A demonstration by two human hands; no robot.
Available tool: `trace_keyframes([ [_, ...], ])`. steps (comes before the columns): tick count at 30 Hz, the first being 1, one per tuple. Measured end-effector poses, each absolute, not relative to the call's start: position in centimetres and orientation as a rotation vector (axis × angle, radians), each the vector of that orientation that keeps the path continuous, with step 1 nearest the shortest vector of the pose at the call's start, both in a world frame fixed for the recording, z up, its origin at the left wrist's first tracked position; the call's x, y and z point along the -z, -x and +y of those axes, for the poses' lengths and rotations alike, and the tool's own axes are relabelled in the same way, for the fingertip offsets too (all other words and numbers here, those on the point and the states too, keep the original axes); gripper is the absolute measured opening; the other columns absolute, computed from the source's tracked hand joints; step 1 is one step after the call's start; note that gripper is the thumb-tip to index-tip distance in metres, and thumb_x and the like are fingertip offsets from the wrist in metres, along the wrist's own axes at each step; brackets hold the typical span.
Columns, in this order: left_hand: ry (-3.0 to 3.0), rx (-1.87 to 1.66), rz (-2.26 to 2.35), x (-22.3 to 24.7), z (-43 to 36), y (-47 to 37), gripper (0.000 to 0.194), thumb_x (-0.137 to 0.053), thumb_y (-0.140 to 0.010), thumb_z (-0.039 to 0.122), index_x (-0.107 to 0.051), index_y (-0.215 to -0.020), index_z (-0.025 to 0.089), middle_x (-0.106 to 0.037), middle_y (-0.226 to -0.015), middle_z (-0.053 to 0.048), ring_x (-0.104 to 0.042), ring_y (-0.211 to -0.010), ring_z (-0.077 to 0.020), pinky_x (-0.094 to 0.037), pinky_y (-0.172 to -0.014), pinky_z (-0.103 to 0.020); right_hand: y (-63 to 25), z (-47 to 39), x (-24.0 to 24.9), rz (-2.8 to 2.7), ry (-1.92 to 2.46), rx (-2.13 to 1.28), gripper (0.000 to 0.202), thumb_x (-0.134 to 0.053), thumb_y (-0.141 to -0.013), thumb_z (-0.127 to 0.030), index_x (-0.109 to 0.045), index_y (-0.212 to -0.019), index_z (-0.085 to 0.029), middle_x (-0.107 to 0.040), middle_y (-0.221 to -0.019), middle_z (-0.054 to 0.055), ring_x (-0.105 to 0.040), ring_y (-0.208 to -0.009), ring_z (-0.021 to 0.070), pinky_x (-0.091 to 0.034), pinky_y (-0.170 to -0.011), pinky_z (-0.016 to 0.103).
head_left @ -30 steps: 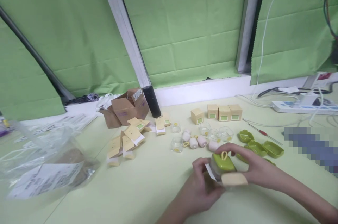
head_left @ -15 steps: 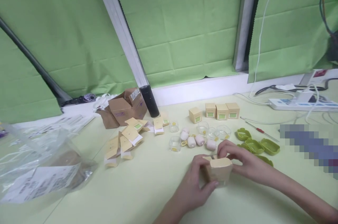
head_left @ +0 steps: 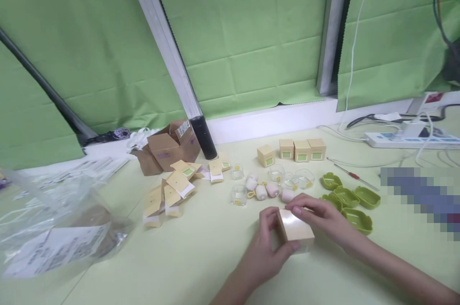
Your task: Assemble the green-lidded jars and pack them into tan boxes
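Note:
A small tan cardboard box (head_left: 296,227) stands near the front of the table, its top panel lying down over it. My left hand (head_left: 264,247) grips its left side, thumb at the near lower edge and fingers behind the far left corner. On the far edge of the lid rests my right hand (head_left: 319,216), thumb on top and fingers curled at the back, partly hidden. Just beyond lie several pale pink barrel-shaped pieces (head_left: 272,190), some with yellow loops, among clear plastic cups (head_left: 238,194) with yellow marks. Right of my right hand are several green tray-like pieces (head_left: 359,220).
Closed tan boxes (head_left: 302,151) with green labels stand at the back. Flattened boxes (head_left: 178,185) pile at left, before an open brown carton (head_left: 168,149) and a black cylinder (head_left: 204,138). A plastic bag (head_left: 64,228), a red-handled screwdriver (head_left: 354,176) and a power strip (head_left: 381,140) lie around.
The box's raised top flap has come down flat over the opening. My right hand has shifted slightly, its thumb now on the lid; my left hand keeps its hold.

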State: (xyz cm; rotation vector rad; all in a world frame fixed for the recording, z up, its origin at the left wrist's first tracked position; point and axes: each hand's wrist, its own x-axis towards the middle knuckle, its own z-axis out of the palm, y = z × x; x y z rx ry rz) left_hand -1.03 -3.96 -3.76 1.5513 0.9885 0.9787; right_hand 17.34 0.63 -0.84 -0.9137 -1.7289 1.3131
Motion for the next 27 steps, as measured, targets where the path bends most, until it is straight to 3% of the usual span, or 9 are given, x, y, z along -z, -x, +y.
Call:
trace_keyframes([
  [2,-1.551,-0.963,0.988,3.6,-3.9,1.0,0.053,-0.062,-0.079,0.026,-0.032,-0.123,0.023,-0.047,-0.131,-0.013,-0.044,-0.121,-0.0276,-0.032,-0.101,-0.047,-17.3,0.7,0.7,-1.726,0.947,-1.335,0.029,-0.057,-0.082,-0.048,-0.07,-0.089,-0.023,-0.067,-0.096,0.006,-0.061,-0.094,0.0223,-0.049,-0.083,0.036],
  [6,-1.547,-0.975,0.991,3.6,-3.9,1.1,0.062,-0.062,-0.078,0.025,-0.026,-0.129,0.024,-0.045,-0.133,-0.013,-0.043,-0.122,-0.0275,-0.029,-0.103,-0.048,-17.4,0.7,0.8,-1.719,0.984,-1.343,0.03,-0.057,-0.081,-0.05,-0.07,-0.092,-0.024,-0.069,-0.095,0.005,-0.061,-0.093,0.0226,-0.048,-0.083,0.037],
  [11,-1.641,-0.914,1.015,3.6,-3.8,1.4,0.055,-0.062,-0.078,0.027,-0.035,-0.125,0.023,-0.049,-0.128,-0.011,-0.045,-0.119,-0.0279,-0.032,-0.101,-0.047,-17.4,0.7,0.7,-1.725,0.9,-1.344,0.029,-0.059,-0.081,-0.047,-0.072,-0.092,-0.024,-0.067,-0.096,0.005,-0.06,-0.096,0.0225,-0.047,-0.084,0.036],
  [18,-1.654,-0.911,0.964,3.2,-3.8,1.4,0.056,-0.06,-0.08,0.026,-0.031,-0.128,0.025,-0.046,-0.132,-0.011,-0.044,-0.121,-0.0262,-0.032,-0.102,-0.045,-17.3,0.3,-0.1,-1.667,0.991,-1.435,0.03,-0.062,-0.077,-0.05,-0.072,-0.086,-0.023,-0.068,-0.096,0.005,-0.06,-0.096,0.0246,-0.044,-0.087,0.039],
  [22,-1.674,-0.883,1.003,3.3,-4.1,1.3,0.059,-0.06,-0.08,0.027,-0.029,-0.131,0.024,-0.045,-0.133,-0.013,-0.043,-0.122,-0.0276,-0.029,-0.103,-0.047,-17.1,0.5,0.7,-1.596,1.057,-1.456,0.042,-0.063,-0.076,-0.049,-0.061,-0.109,-0.023,-0.065,-0.085,0.002,-0.061,-0.09,0.0233,-0.044,-0.086,0.041],
  [24,-1.689,-0.875,1.01,3.2,-4.2,1.4,0.054,-0.06,-0.08,0.028,-0.035,-0.128,0.024,-0.046,-0.132,-0.012,-0.044,-0.121,-0.0272,-0.03,-0.103,-0.045,-17.0,0.7,1.4,-1.53,1.037,-1.471,0.054,-0.064,-0.075,-0.049,-0.05,-0.12,-0.024,-0.061,-0.079,-0.001,-0.061,-0.084,0.022,-0.046,-0.082,0.04],
  [27,-1.648,-0.919,1.023,2.3,-3.1,2.2,0.04,-0.059,-0.08,0.035,-0.047,-0.116,0.021,-0.057,-0.117,-0.01,-0.054,-0.108,-0.0255,-0.039,-0.095,-0.041,-16.8,1.0,2.5,-1.455,0.994,-1.486,0.052,-0.058,-0.077,-0.054,-0.05,-0.117,-0.022,-0.059,-0.08,0.0,-0.061,-0.085,0.0221,-0.046,-0.08,0.037],
])
